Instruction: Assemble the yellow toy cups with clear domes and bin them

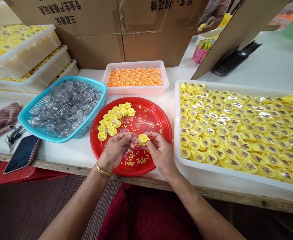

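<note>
Tilting its open mouth upward, the cup (143,139) is held above the red tray (166,133), in the pinching grip of the right hand (162,155); thumb and fingers take it by the edge, which leaves the mouth uncovered. It is glossy yellow and round, with a wide flared rim; what lies inside is too small to tell. Just beside it, the left hand (116,150) has its grip on a clear piece (134,139), seemingly kept close so both stay in sight. Pellets (141,159) lie scattered below, likely confined by the tray's raised wall; more cups (110,118) cluster at its far left. The blue basket (86,128) of clear pieces (66,106) stands left, presumably for easy reach, and the white bin (177,126) of yellow pieces (243,153) right, all on the surface (73,153).
</note>
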A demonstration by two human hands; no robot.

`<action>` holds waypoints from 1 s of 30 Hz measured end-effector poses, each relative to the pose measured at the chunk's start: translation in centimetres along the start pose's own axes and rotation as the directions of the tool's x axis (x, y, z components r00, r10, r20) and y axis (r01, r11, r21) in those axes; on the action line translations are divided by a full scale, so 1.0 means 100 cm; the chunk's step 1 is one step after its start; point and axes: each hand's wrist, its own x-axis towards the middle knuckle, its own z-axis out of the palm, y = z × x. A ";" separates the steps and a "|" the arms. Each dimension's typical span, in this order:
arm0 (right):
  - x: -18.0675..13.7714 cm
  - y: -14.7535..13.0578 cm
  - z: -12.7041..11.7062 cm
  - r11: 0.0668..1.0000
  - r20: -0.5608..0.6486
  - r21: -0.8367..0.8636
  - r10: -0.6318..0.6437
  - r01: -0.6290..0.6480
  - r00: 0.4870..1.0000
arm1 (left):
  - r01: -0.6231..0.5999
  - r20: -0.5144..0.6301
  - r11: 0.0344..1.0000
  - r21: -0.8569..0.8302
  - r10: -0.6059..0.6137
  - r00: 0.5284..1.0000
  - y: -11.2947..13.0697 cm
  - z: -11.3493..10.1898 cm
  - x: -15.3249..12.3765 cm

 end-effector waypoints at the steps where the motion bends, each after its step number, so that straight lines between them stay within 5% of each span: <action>1: 0.000 -0.001 0.000 1.000 0.003 0.009 0.010 -0.010 1.000 | 0.014 0.011 0.999 -0.042 -0.014 1.000 -0.001 0.002 -0.002; 17: 0.000 -0.015 0.010 0.946 0.161 0.274 0.133 -0.174 0.978 | -0.014 0.016 0.995 -0.099 0.016 1.000 -0.013 0.000 0.001; 30: -0.002 -0.020 0.009 0.945 0.145 0.282 0.131 -0.168 0.981 | -0.121 0.045 0.990 -0.068 0.124 0.991 -0.010 0.002 -0.003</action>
